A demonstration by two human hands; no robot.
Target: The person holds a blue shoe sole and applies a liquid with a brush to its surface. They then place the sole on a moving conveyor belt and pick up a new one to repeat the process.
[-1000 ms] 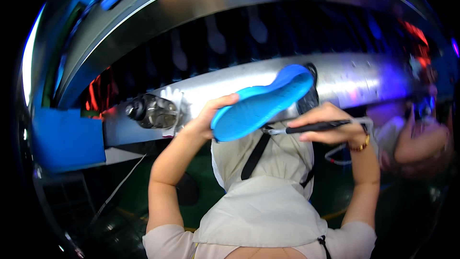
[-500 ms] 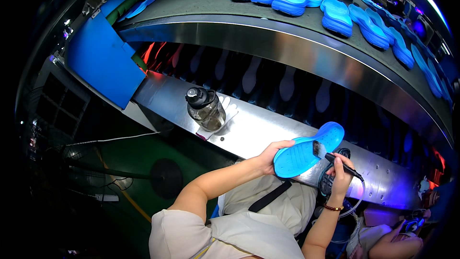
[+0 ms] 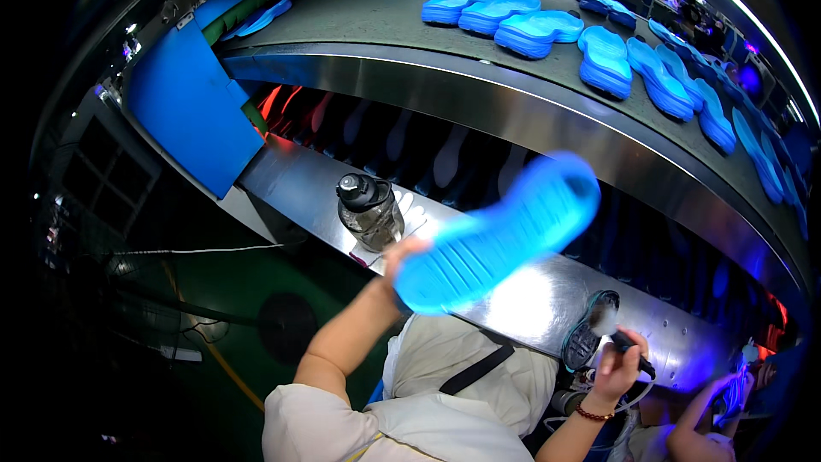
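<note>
My left hand (image 3: 402, 258) grips the heel end of a blue shoe sole (image 3: 500, 233), raised and blurred, its ribbed underside facing me and its toe pointing up to the right. My right hand (image 3: 617, 366) is lower right, closed around a dark-handled brush (image 3: 609, 327) whose pale bristles point up to the left, near a dark round pot (image 3: 586, 338) on the steel ledge (image 3: 299, 192). The brush is apart from the sole.
A clear bottle with a black cap (image 3: 369, 210) stands on the ledge left of my left hand. Above, a grey conveyor belt (image 3: 376, 17) carries several blue soles (image 3: 534, 30). A blue panel (image 3: 188, 103) stands at left. Another person's hand (image 3: 727, 389) shows at lower right.
The sole has swung up and away from the brush, now blurred with motion. My right hand with the brush has dropped down toward the pot. The view has tilted further upward over the belt.
</note>
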